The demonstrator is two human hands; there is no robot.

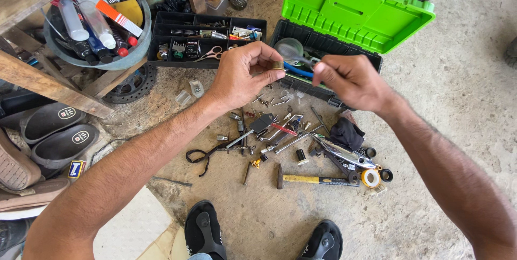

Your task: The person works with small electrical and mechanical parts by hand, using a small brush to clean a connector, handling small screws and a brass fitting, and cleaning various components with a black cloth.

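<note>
We work low over a dusty concrete floor (458, 93) strewn with screws, a hammer (315, 179), scissors (203, 157) and tape rolls, with a green-lidded toolbox (353, 9) open ahead and a basin of bottles (94, 28) at the left. Our left hand (242, 74) pinches a small brass ring (278, 65) between thumb and forefinger, held above the floor before the toolbox, its opening seemingly facing sideways toward our right hand (350, 82). That hand's fingers are closed tight on something too small to make out.

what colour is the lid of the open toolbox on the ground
Bright green: the open plastic toolbox's lid, above its black base, shows plainly in the head view.
</note>
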